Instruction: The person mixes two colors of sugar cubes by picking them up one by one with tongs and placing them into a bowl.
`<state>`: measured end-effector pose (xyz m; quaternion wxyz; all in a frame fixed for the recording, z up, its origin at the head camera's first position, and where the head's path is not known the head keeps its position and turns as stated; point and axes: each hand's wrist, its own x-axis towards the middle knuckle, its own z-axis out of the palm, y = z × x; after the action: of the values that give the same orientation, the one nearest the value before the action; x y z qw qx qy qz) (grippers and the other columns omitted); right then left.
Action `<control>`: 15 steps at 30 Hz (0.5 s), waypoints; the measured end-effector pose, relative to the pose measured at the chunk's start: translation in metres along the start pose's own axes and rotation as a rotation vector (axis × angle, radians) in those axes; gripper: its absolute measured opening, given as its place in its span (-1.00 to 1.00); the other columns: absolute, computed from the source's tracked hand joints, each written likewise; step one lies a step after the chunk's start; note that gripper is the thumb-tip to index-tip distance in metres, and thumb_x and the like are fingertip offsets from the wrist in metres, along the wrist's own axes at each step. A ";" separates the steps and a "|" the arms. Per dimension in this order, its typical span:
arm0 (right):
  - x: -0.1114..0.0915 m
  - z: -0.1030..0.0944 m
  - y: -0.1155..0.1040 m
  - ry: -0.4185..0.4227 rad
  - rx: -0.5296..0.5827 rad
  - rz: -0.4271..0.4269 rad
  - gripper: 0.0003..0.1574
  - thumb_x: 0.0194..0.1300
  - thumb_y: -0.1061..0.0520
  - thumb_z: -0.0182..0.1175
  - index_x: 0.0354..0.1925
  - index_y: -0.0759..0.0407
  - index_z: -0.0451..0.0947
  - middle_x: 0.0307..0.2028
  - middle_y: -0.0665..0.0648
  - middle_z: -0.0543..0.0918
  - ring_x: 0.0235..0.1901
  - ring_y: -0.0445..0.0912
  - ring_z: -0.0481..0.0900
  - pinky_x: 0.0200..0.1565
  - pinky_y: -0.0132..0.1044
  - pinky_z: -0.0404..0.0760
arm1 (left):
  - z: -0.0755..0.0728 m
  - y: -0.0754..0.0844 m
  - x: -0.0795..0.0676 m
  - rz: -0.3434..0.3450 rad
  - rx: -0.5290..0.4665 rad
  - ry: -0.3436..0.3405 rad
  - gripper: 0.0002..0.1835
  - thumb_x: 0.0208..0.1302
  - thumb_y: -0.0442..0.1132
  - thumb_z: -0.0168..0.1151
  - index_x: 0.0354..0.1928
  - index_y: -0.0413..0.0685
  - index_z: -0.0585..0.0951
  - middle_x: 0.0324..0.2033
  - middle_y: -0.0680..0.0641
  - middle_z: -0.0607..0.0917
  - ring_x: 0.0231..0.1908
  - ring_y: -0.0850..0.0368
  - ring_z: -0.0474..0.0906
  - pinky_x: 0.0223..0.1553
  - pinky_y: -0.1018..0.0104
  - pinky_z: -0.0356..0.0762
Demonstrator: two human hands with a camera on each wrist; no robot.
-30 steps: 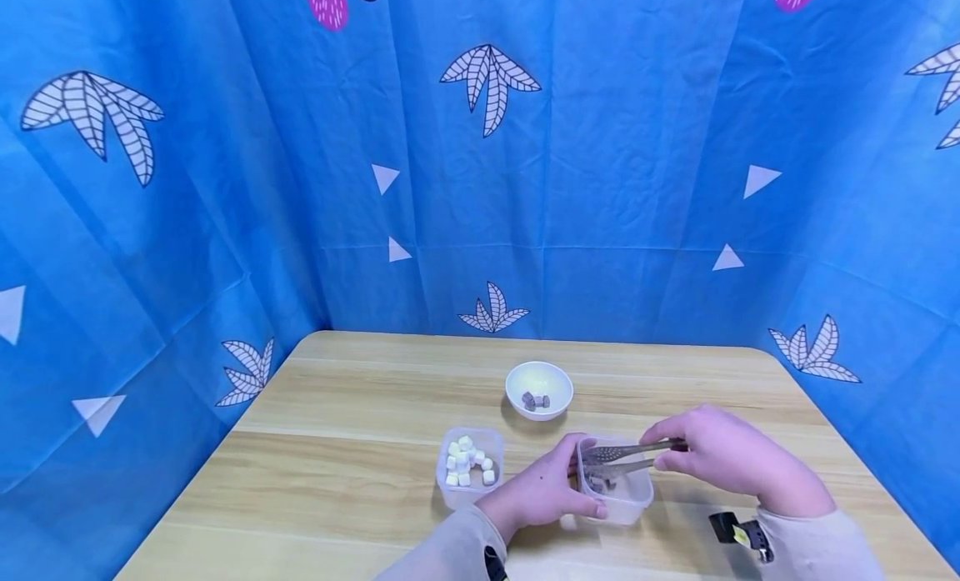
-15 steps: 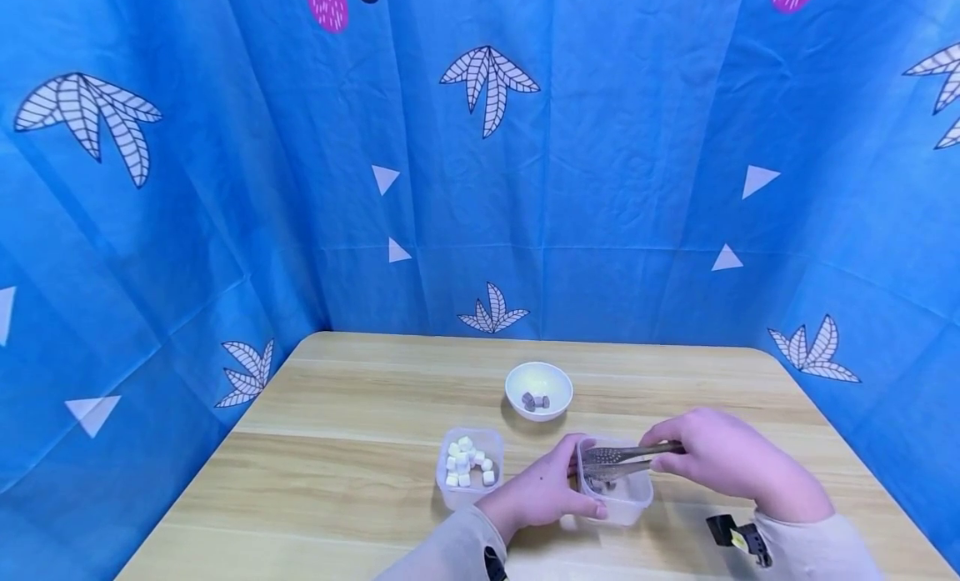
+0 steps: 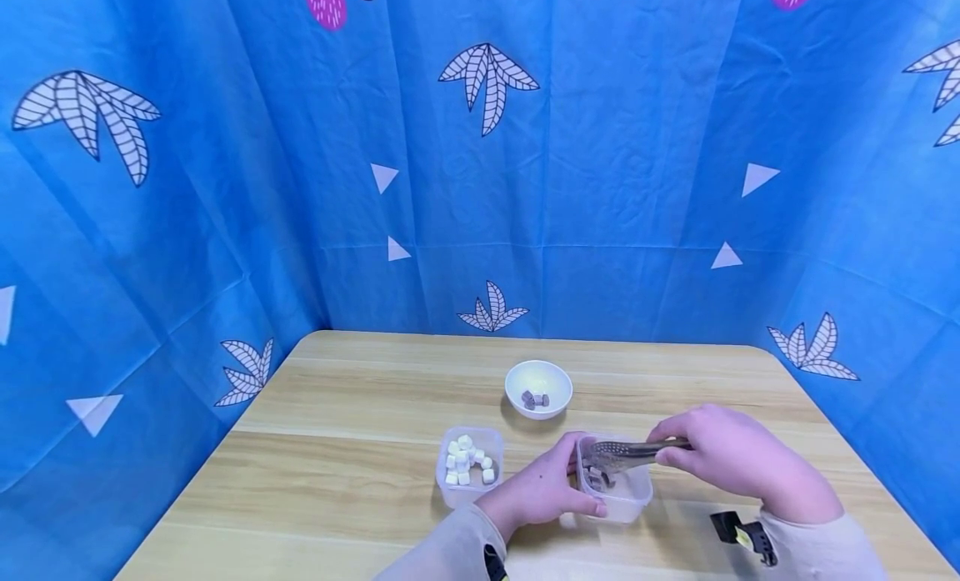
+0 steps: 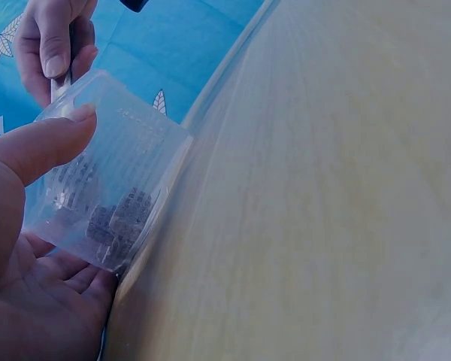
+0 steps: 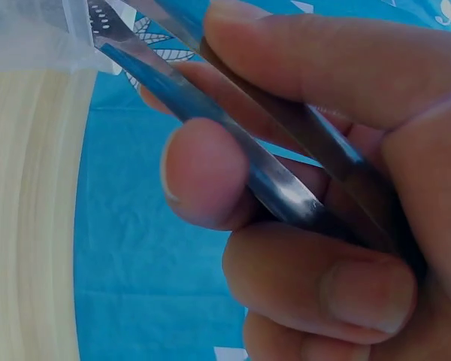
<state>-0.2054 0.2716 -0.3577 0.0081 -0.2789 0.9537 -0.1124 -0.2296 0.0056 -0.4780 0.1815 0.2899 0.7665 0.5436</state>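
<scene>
My left hand [image 3: 543,485] grips a clear plastic container [image 3: 626,508], thumb on its near wall and fingers around the left side. Several purplish-brown cubes [image 3: 596,478] lie in it; the left wrist view shows these cubes [image 4: 124,218] through the wall. My right hand [image 3: 723,452] holds metal tongs [image 3: 626,453] by the handle, between thumb and fingers. The perforated heads of the tongs reach down inside the container, right by the cubes. In the right wrist view the two arms of the tongs [image 5: 274,180] run through the right hand's fingers.
Left of the held container stands a second clear container [image 3: 489,438] with several white cubes [image 3: 465,458]. Behind both, a white bowl [image 3: 551,381] holds several brown cubes [image 3: 536,400]. The wooden table [image 3: 360,398] is enclosed by a blue patterned curtain [image 3: 622,189].
The arms of the tongs have come together inside the container, and the right hand has shifted slightly. The left hand and the container stay in place.
</scene>
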 end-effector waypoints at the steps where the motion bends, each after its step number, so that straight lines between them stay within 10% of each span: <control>1: 0.000 0.000 0.000 -0.002 0.004 -0.002 -0.81 0.27 -0.08 0.38 -0.12 -0.24 0.76 -0.29 -0.32 0.69 -0.38 -0.34 0.53 -0.34 -0.20 0.56 | 0.000 0.000 0.000 -0.002 -0.002 -0.001 -0.07 0.01 -0.15 0.60 0.40 0.20 0.28 0.16 0.24 0.55 0.22 0.30 0.43 0.34 0.28 0.30; 15: 0.000 0.001 -0.007 -0.018 0.014 -0.023 -0.79 0.20 -0.05 0.43 -0.15 -0.23 0.76 -0.37 -0.36 0.60 -0.51 -0.36 0.36 -0.47 -0.30 0.39 | -0.001 -0.001 0.000 -0.020 0.012 0.003 -0.05 0.00 -0.10 0.61 0.42 0.19 0.27 0.24 0.17 0.52 0.27 0.25 0.41 0.36 0.25 0.28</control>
<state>-0.2015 0.2656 -0.3574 0.0175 -0.2910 0.9494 -0.1169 -0.2308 0.0048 -0.4788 0.1843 0.2825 0.7730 0.5373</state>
